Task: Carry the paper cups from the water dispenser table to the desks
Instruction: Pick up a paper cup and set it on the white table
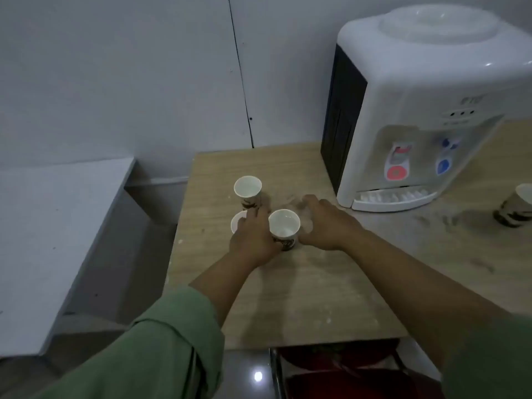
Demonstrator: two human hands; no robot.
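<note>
The water dispenser stands at the back right of the wooden table, and we are reaching in front of it for a cluster of three paper cups near the table's left edge. Our right hand lies beside the near cup, its fingers blurred; we cannot tell whether they have closed on anything. Our left hand sits between the near cup and the left cup, fingers curled against them, apparently gathering both. The far cup stands just beyond the left fingertips, and a fourth cup waits well apart at the right edge.

Every cup stands upright, mouth up, long axis vertical, leaning only by lens distortion.

The risk we see is crowding: one hand taking two thin cups may squeeze a wall in or tip the left cup off the nearby table edge. A careless knuckle could also knock over the far cup.
</note>
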